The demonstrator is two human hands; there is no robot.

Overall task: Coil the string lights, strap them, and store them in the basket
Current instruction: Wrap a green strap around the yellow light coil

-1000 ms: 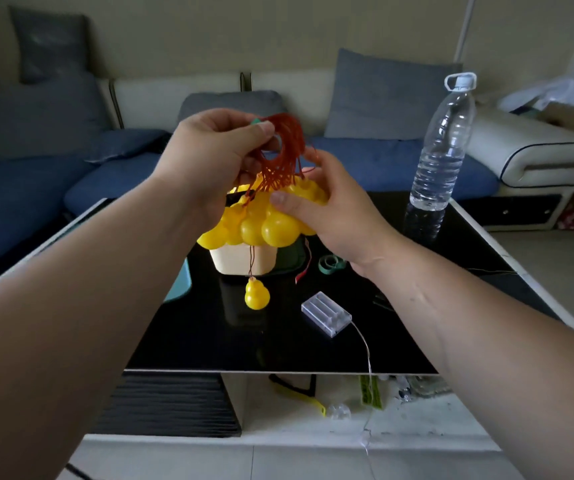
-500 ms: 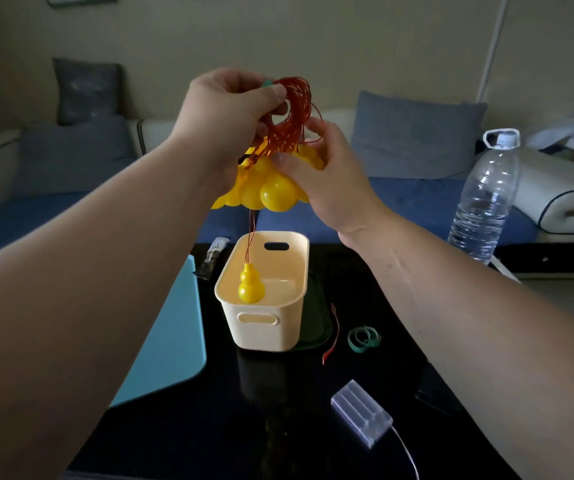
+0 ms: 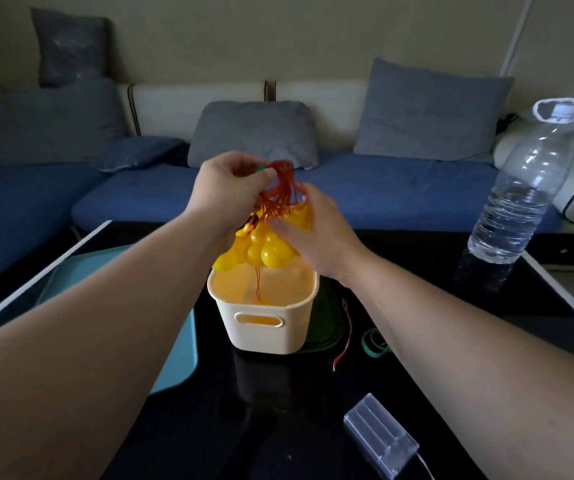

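L hand (image 3: 230,188) pinches top of red coil (image 3: 280,192) so loops don't spring. R hand (image 3: 313,233) grips bulbs (image 3: 271,252) from the side, steadies cluster. Bundle hangs just above basket (image 3: 264,341), one strand dangling in; looks lined up for drop. Batt box (image 3: 379,441) apart on table (image 3: 261,427).

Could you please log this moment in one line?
left hand pinches red wire coil; right hand holds yellow bulb cluster; above cream plastic basket

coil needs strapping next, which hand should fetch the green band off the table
Likely the right hand: the green band lies right of the basket, while the left hand pinches the string lights.
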